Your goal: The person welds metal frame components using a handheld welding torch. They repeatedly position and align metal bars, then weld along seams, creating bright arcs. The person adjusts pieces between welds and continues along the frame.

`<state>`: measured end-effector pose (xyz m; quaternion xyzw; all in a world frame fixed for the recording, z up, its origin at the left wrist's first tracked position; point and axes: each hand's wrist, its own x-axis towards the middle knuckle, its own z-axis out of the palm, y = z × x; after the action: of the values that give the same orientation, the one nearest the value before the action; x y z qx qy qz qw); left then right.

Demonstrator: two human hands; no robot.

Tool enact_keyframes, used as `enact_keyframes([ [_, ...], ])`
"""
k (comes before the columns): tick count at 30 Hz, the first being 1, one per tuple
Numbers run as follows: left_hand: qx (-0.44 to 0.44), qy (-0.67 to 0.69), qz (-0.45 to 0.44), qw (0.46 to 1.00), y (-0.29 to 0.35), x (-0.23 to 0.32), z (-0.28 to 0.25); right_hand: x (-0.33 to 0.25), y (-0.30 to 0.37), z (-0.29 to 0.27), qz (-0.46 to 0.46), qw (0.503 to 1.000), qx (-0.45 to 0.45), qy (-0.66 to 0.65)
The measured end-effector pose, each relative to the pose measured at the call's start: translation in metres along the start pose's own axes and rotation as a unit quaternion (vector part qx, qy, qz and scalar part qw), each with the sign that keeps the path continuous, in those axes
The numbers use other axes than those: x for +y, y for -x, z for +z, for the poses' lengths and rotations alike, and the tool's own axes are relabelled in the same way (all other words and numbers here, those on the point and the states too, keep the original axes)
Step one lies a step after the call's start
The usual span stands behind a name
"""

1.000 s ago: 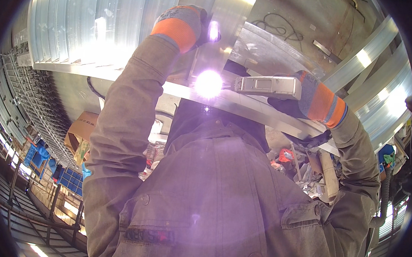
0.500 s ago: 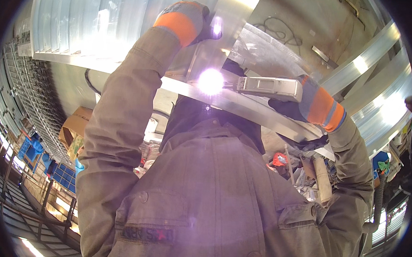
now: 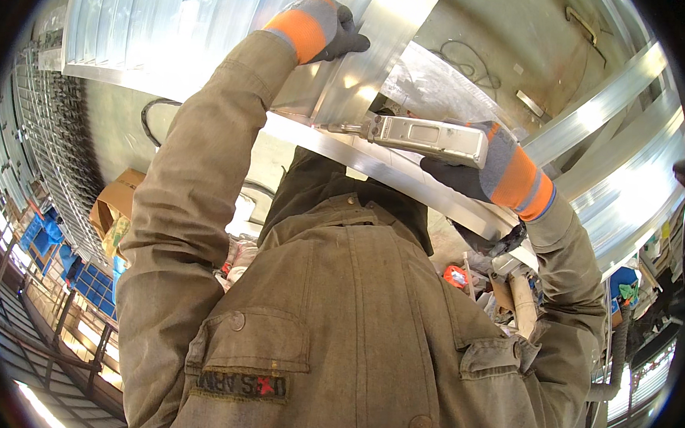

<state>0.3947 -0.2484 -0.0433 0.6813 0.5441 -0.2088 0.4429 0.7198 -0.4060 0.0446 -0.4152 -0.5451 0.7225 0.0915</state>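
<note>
My right hand (image 3: pixel 504 167), in a grey and orange glove with dark fingers, grips a silver handheld welding gun (image 3: pixel 432 139). The gun's thin nozzle points left, its tip at the joint between a long metal bar (image 3: pixel 391 168) and a wide shiny metal profile (image 3: pixel 379 41). No arc glows at the tip. My left hand (image 3: pixel 321 31), gloved alike, rests on the metal near that profile and a ribbed silver panel (image 3: pixel 162 30). Its fingers are curled together, one dark fingertip reaching right; whatever they may pinch is hidden.
More silver profiles (image 3: pixel 596 107) stretch along the right. A dark cable (image 3: pixel 470 69) coils on the floor ahead. To the left stand a cardboard box (image 3: pixel 118 202) and a stack of dark-edged metal pieces (image 3: pixel 56 133). Mixed scraps (image 3: pixel 508 296) lie below the bar's right end.
The bright welding flash at the nozzle tip has gone out. My right hand and the gun have shifted slightly left; my left hand stays at nearly the same spot.
</note>
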Motion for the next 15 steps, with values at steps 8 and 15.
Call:
enact_keyframes([
  [8, 0.015, 0.0, 0.008, 1.0, 0.003, 0.002, 0.0, -0.001, -0.011, 0.008, 0.006, 1.0, 0.001, -0.024],
  [15, 0.023, -0.004, 0.023, 0.999, 0.003, 0.002, 0.001, 0.014, -0.009, 0.013, 0.035, 0.999, 0.014, -0.039],
])
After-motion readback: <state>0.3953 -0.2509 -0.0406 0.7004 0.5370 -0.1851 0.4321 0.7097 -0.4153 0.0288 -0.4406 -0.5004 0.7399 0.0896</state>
